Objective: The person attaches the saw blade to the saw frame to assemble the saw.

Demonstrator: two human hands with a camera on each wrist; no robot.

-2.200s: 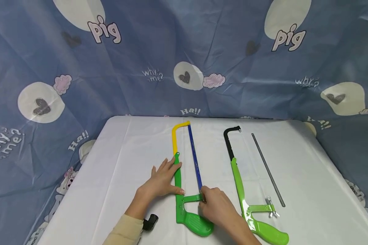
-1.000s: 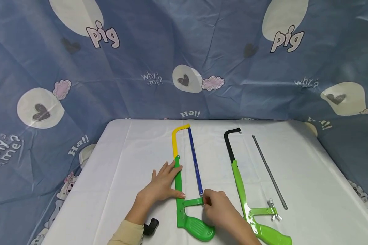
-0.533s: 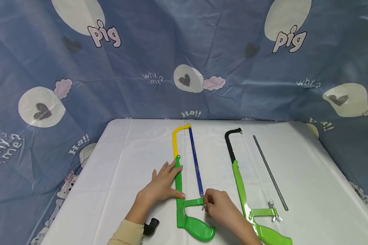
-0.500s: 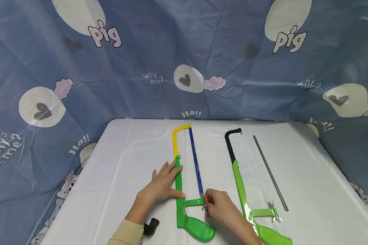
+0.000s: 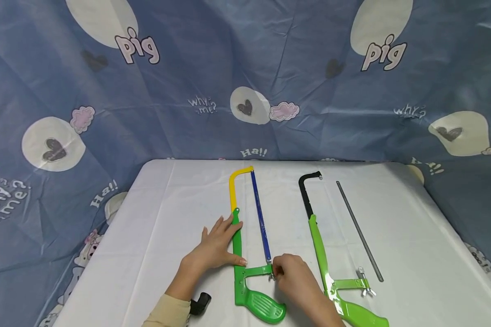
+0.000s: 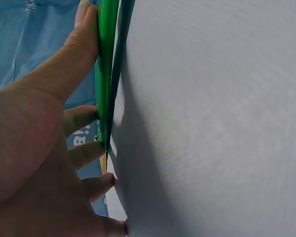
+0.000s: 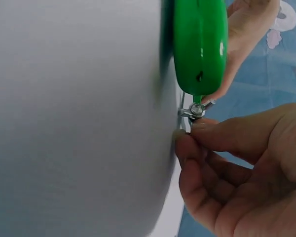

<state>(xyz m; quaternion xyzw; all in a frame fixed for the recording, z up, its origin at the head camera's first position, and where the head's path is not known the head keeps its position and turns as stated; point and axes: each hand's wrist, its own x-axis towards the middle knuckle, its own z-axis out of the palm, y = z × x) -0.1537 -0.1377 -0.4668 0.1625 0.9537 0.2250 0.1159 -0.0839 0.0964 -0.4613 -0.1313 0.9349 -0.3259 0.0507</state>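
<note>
A hacksaw with a green handle [image 5: 266, 306], yellow front arm [image 5: 232, 188] and blue blade [image 5: 261, 213] lies on the white table. My left hand [image 5: 212, 247] rests on its green frame, fingers spread; in the left wrist view the thumb presses the frame. My right hand [image 5: 292, 274] is at the end of the green crossbar, near the blade's lower end. In the right wrist view its thumb and curled forefinger pinch at the small metal wing nut [image 7: 196, 109] below the green handle; their tips partly hide what lies between them.
To the right lies a second hacksaw [image 5: 320, 245], light green with a black front arm; its own wing nut [image 5: 368, 290] sits on the crossbar. Beside it is a loose grey blade [image 5: 359, 230]. A black object [image 5: 200, 303] shows near the left sleeve. A patterned blue cloth [image 5: 245, 68] hangs behind.
My right hand has shifted slightly, away from the blade's lower end, and the wing nut shows beside its fingertips. My left hand stays on the frame.
</note>
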